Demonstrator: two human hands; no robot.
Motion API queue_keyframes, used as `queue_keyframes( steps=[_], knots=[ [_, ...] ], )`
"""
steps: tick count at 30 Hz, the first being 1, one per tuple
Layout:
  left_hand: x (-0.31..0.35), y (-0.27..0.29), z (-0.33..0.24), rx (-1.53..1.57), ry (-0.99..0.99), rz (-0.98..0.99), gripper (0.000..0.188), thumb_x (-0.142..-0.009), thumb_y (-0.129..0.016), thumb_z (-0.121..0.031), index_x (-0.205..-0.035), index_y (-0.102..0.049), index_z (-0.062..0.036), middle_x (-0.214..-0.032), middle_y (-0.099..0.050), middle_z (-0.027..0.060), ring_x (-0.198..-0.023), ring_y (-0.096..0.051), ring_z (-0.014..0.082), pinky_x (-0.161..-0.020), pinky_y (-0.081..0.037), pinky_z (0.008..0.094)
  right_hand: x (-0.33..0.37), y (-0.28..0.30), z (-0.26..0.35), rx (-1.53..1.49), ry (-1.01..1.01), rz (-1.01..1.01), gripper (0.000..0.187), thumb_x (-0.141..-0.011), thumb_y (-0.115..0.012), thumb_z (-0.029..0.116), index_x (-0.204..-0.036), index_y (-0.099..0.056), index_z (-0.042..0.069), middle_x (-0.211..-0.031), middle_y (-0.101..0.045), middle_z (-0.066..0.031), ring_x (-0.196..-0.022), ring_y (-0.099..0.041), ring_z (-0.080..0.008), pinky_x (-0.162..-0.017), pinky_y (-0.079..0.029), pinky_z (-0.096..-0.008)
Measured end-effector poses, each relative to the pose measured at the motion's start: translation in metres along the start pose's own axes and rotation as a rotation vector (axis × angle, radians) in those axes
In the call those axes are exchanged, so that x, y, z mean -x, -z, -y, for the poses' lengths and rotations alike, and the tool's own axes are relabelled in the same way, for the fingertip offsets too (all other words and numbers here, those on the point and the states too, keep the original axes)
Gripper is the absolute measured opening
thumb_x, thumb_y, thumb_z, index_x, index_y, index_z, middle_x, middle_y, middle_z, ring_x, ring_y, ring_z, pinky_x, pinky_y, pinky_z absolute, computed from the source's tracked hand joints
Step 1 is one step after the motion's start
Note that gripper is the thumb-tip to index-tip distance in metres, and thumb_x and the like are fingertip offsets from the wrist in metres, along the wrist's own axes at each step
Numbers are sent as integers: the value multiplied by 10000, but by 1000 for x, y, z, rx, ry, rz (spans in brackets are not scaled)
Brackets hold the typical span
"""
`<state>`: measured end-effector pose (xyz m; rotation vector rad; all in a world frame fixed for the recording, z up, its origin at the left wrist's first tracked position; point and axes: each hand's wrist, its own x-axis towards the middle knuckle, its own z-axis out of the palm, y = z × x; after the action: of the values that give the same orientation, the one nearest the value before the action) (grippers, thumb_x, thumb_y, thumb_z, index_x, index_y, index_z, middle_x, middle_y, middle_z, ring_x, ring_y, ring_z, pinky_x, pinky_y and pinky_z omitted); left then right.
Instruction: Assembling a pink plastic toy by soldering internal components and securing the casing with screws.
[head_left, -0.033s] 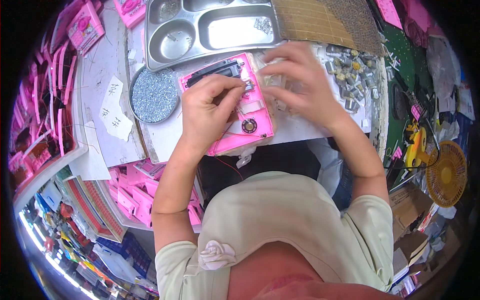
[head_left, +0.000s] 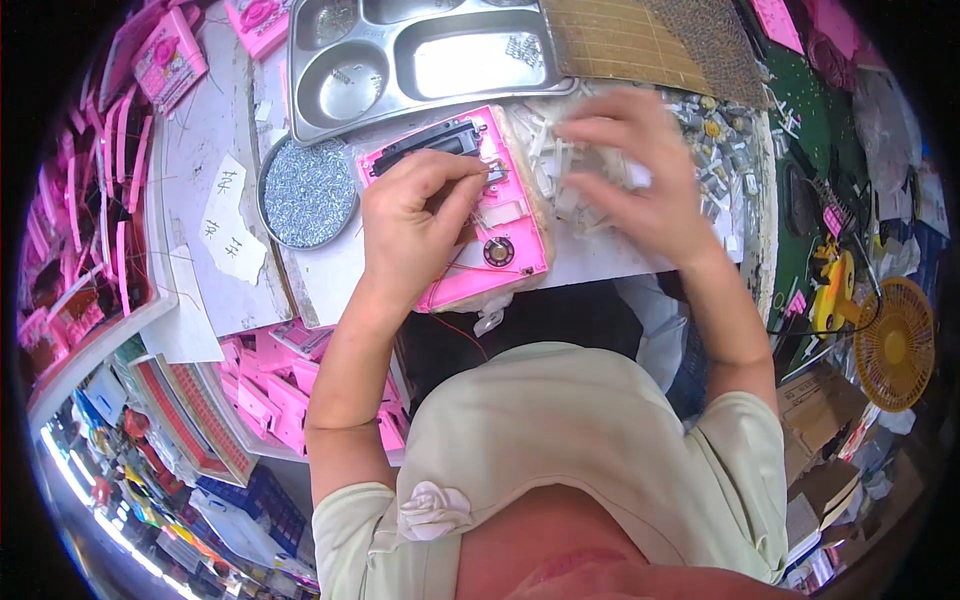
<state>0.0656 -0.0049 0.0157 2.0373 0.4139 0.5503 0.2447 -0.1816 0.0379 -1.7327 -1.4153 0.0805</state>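
A pink plastic casing [head_left: 518, 225] lies face down on a pale pad in front of me, its inside showing a dark grey battery compartment [head_left: 455, 140], a small round speaker [head_left: 498, 251] and thin wires. My left hand [head_left: 412, 215] rests over the casing's left side, thumb and forefinger pinched together near its middle. What the pinch holds is too small to make out. To the right, my right hand [head_left: 655, 190] hovers over a pile of small white plastic parts [head_left: 555, 160], blurred, with its thumb and fingers apart and nothing visible between them.
A round tin of small screws [head_left: 308, 195] stands left of the casing. Behind sits a compartmented metal tray [head_left: 435, 105]. Small metal motors [head_left: 720, 150] lie at the right, near cardboard [head_left: 640, 45]. More pink casings [head_left: 275, 390] fill a container at lower left. A yellow fan [head_left: 893, 345] stands far right.
My right hand has moved right, away from the casing and over the white parts. My left hand keeps its pinch in nearly the same place.
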Motion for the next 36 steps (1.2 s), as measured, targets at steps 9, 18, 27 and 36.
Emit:
queue_keyframes(
  steps=[9, 18, 27, 36],
  knots=[
    [1, 1, -4, -394, -250, -44, 109, -750, -801, -29, -840, -738, -30, -912, -617, 88, -827, -580, 234, -725, -467, 343, 264, 205, -52, -441, -909, -1199, 359, -997, -654, 219, -1276, -571, 8, -1026, -629, -71, -831, -570, -162, -716, -489, -336],
    [3, -10, -1, -474, -183, -49, 133, -699, -817, -89, -799, -733, -64, -949, -583, 87, -905, -536, 265, -808, -412, 383, 244, 244, -109, -258, -756, -1242, 266, -1046, -591, 277, -1026, -568, 13, -891, -606, -81, -742, -502, -167, -677, -434, -334],
    [2, -11, 3, -488, -220, -63, 127, -695, -807, -105, -793, -728, -84, -958, -587, 84, -904, -531, 264, -798, -393, 387, 319, 309, -62, -531, -432, -1257, 243, -979, -543, 187, -1006, -566, -53, -869, -597, -143, -794, -538, -234, -725, -476, -372],
    [3, -15, 10, -462, -229, -82, 111, -675, -789, -125, -746, -705, -145, -974, -567, 29, -887, -494, 260, -787, -331, 402, 141, 78, 18, -919, -609, -527, 568, -943, -622, 376, -1344, -547, -19, -1138, -666, -241, -1011, -673, -317, -755, -575, -345]
  ],
)
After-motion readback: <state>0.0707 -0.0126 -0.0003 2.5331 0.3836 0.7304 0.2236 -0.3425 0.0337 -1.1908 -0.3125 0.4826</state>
